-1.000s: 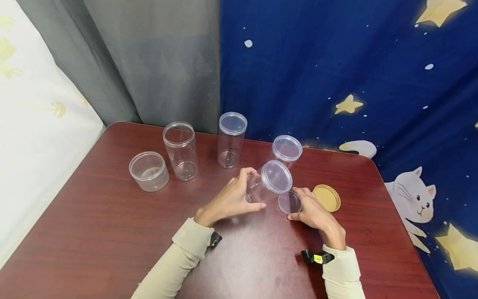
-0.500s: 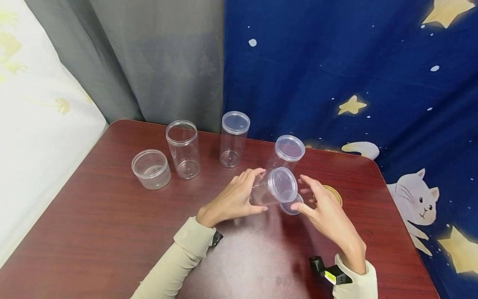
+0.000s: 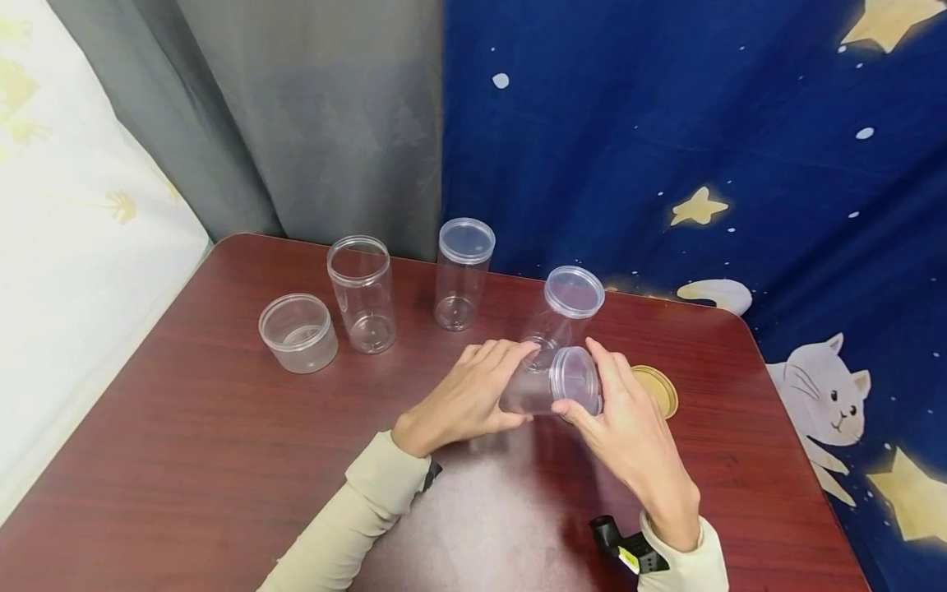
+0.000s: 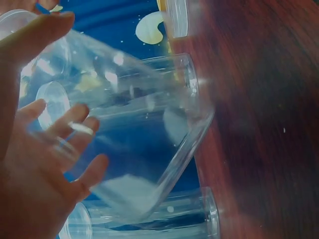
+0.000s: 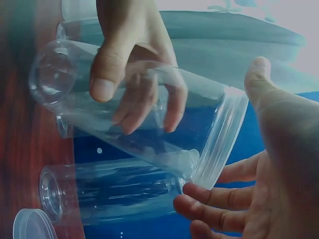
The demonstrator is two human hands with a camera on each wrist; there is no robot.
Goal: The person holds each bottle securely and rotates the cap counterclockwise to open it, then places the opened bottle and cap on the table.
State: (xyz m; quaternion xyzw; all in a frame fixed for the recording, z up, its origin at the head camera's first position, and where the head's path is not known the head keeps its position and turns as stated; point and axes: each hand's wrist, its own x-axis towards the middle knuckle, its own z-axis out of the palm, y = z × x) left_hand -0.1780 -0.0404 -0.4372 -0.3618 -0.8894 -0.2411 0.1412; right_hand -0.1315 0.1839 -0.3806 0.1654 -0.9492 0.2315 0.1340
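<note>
Since the frame half a second earlier, your right hand (image 3: 636, 436) had closed in on the lid (image 3: 577, 380) of the tilted jar (image 3: 527, 393), and that jar had swung further over toward your right. Your left hand (image 3: 460, 399) had hold of the jar's body, thumb on one side and fingers curled around the other. Your right hand was spread wide about the lid, fingertips at its rim; whether the thumb bore on it could not be determined. The jar lay between your hands, leaning heavily, lid end to the right. In my judgement, sound work here called for thumb and fingertips set evenly around the rim, and for a steady left grip without hard squeezing, since the clear wall would probably flex. An upright jar (image 3: 560, 325) stood just behind the held one and could be knocked by a wide elbow or swing. The gold lid (image 3: 657, 391) lay beyond your right fingers. Further off to the left stood a slim jar (image 3: 462, 284), a tall jar (image 3: 362, 300) and a short tub (image 3: 299, 337), all upright on the table (image 3: 222, 460).
</note>
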